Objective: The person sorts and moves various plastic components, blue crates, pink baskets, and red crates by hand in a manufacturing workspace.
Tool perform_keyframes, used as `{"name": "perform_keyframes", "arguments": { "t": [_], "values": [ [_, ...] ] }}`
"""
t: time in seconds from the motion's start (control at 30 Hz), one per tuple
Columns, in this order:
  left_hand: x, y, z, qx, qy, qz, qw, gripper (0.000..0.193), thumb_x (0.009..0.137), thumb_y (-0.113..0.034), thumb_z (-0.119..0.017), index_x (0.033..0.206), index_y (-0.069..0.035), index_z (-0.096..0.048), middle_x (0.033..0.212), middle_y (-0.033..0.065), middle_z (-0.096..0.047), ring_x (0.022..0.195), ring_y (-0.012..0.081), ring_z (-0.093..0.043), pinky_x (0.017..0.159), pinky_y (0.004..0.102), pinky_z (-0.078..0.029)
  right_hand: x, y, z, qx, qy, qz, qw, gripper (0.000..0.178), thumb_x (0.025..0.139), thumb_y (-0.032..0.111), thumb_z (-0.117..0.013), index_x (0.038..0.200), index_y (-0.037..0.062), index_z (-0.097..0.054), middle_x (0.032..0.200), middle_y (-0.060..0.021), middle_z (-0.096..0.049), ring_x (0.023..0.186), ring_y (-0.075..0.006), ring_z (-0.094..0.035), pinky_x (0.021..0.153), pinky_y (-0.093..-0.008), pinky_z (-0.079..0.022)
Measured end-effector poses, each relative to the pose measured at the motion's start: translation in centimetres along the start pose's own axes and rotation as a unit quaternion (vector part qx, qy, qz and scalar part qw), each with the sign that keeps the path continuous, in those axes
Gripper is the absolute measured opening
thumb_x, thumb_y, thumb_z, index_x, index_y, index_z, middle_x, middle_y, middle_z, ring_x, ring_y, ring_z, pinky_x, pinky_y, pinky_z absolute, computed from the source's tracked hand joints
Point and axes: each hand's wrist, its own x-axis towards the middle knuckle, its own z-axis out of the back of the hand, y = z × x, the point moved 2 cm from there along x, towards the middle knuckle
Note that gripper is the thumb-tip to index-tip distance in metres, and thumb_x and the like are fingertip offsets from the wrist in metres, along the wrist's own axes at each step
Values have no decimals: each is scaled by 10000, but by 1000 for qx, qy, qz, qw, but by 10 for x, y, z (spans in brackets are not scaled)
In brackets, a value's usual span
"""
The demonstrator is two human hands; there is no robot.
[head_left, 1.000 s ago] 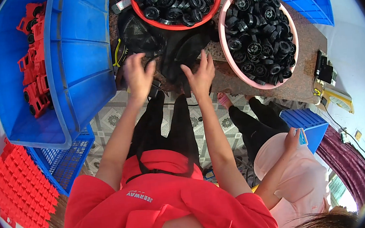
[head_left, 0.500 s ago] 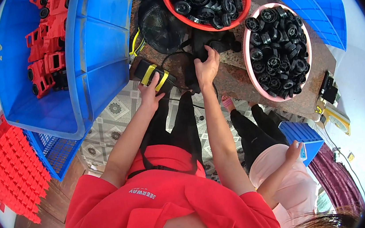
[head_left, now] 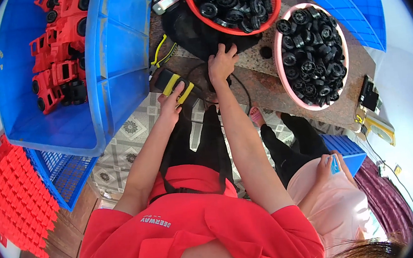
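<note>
My left hand (head_left: 169, 101) grips a black and yellow tool (head_left: 173, 83) at the near edge of the stone table (head_left: 267, 86). My right hand (head_left: 221, 63) rests with fingers spread on the table top, touching a black bag (head_left: 191, 30) that lies under the rim of a red bowl (head_left: 233, 2) full of black toy wheels. A thin black cable (head_left: 242, 85) loops past my right wrist. A pink bowl (head_left: 309, 55) of several more black wheels stands to the right of my right hand.
A big blue bin (head_left: 79, 67) with red toy trucks sits at the left. Red plastic parts (head_left: 10, 200) and a blue crate (head_left: 65, 174) lie on the floor, lower left. Another person in pink (head_left: 325, 202) sits at the right. Yellow-handled pliers (head_left: 163, 53) lie on the table.
My left hand came off the black bag, dropped to the table edge and took hold of the black and yellow tool. My right hand stayed by the bag.
</note>
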Motion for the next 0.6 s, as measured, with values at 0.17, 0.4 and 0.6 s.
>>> {"name": "perform_keyframes", "arguments": {
  "t": [0.17,0.4,0.6],
  "values": [
    [-14,-1,2,-82,140,39,986,711,664,-429,-806,1233,-195,-449,1187,17,-526,1076,234,-503,889,481,-378,-13,-6,28,36,11,7,999,447,694,91,-660,1125,132,-551,1343,-182,-362,1090,-415,-446,819,-476,-481],
    [-35,2,13,-154,267,14,951,472,801,-283,-701,1201,-123,-509,1099,34,-592,1035,204,-572,932,400,-453,-48,-42,84,247,66,-11,967,480,667,75,-639,1142,30,-584,1163,-157,-551,1039,-324,-560,879,-376,-460],
    [-46,-3,21,-181,350,9,919,446,859,-301,-631,1234,-98,-503,1187,78,-584,1105,251,-548,992,417,-410,-56,-40,152,492,214,-133,833,408,679,-42,-611,1088,-38,-594,887,-54,-641,746,-122,-579,704,-241,-470]
  ]
}}
